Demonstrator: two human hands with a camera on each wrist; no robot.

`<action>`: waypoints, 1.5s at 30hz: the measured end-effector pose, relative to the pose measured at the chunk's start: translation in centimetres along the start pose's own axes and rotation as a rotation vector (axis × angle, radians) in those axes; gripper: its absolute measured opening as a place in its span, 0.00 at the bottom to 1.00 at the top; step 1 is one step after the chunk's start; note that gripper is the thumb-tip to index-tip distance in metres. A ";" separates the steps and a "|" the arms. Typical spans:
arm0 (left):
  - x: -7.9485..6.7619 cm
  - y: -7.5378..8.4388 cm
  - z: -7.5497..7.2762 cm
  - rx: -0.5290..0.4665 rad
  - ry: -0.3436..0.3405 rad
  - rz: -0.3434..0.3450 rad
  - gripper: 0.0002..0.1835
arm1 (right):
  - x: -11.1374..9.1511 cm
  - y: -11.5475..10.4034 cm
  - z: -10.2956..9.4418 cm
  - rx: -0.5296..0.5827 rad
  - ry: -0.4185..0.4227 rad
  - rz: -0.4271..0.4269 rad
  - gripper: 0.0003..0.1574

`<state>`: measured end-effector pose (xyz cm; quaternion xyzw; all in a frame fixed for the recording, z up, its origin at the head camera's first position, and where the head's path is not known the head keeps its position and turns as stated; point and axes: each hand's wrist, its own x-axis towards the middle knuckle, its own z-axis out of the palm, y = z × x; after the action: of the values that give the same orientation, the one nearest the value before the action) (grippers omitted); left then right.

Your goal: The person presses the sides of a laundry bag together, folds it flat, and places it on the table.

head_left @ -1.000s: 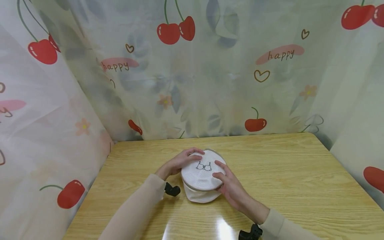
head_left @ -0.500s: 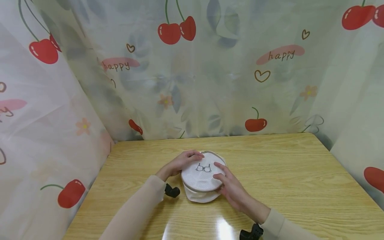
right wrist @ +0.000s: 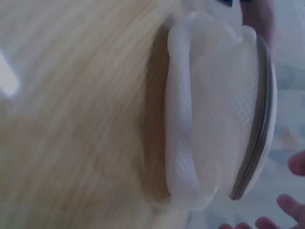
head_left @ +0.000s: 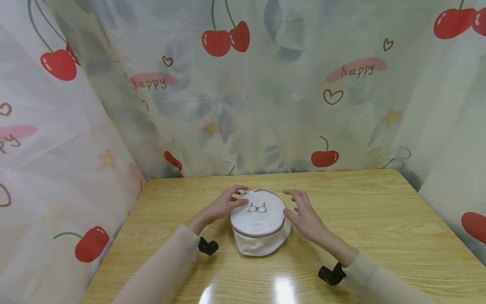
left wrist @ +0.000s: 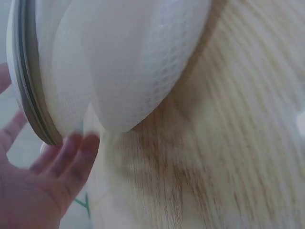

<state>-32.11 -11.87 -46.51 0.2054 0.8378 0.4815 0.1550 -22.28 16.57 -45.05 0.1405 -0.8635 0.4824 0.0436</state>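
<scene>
A round white mesh bra wash bag [head_left: 258,219] stands on the wooden table, its lid side up with a line drawing of a bra on it. A grey-brown zip [right wrist: 259,124] runs around the rim below the lid, as the right wrist view shows. At the bag's left side is my left hand [head_left: 223,205], fingers loosely bent near the rim; whether it touches is hard to tell. In the left wrist view its fingers [left wrist: 78,160] lie beside the zip edge. My right hand [head_left: 308,217] is at the right rim, fingers spread and holding nothing.
The light wooden table [head_left: 364,211] extends around the bag on all sides. Behind and beside it hangs a curtain [head_left: 265,105] printed with cherries and hearts. A black wrist camera [head_left: 208,246] sits under the left wrist, another [head_left: 332,274] under the right.
My right hand has come off the lid and moved right, its fingers opening. My left hand has shifted slightly left. The bag stands taller, with more of its right side showing.
</scene>
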 end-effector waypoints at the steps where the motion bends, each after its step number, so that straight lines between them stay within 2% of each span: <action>1: -0.1 0.0 0.1 0.027 0.010 0.015 0.31 | 0.3 0.0 0.0 -0.031 -0.014 -0.037 0.34; 5: -0.7 0.6 0.4 0.138 0.030 0.084 0.36 | 1.8 0.1 0.0 -0.132 -0.081 -0.133 0.39; 9: -1.2 1.4 0.6 0.198 -0.026 0.145 0.43 | 3.2 0.2 0.0 -0.170 -0.169 -0.152 0.45; 14: -1.6 1.6 0.9 0.268 -0.119 0.161 0.52 | 4.3 0.3 0.3 -0.245 -0.316 -0.177 0.52; 20: -1.8 1.2 1.8 0.363 -0.156 0.174 0.57 | 4.2 0.8 0.8 -0.322 -0.413 -0.225 0.55; 23: -2.0 1.0 2.6 0.415 -0.153 0.171 0.58 | 3.9 1.1 0.9 -0.365 -0.438 -0.251 0.55; 28: -2.2 0.8 3.7 0.501 -0.105 0.193 0.61 | 3.1 1.8 1.0 -0.395 -0.466 -0.273 0.54; 31: -2.2 0.8 4.2 0.565 -0.086 0.201 0.63 | 2.9 1.9 1.2 -0.384 -0.465 -0.281 0.53; 35: -2.2 0.9 4.7 0.638 -0.077 0.200 0.64 | 2.6 2.1 1.6 -0.425 -0.467 -0.288 0.51; 39: -2.2 0.8 5.1 0.679 -0.084 0.189 0.65 | 2.5 3.2 2.4 -0.481 -0.453 -0.305 0.48; 45: -2.3 0.6 5.7 0.736 -0.128 0.152 0.66 | 2.2 4.1 2.8 -0.448 -0.451 -0.312 0.48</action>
<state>-27.43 -8.55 -48.64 0.3386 0.9257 0.1448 0.0870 -25.37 15.82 -49.48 0.3606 -0.9039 0.2254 -0.0454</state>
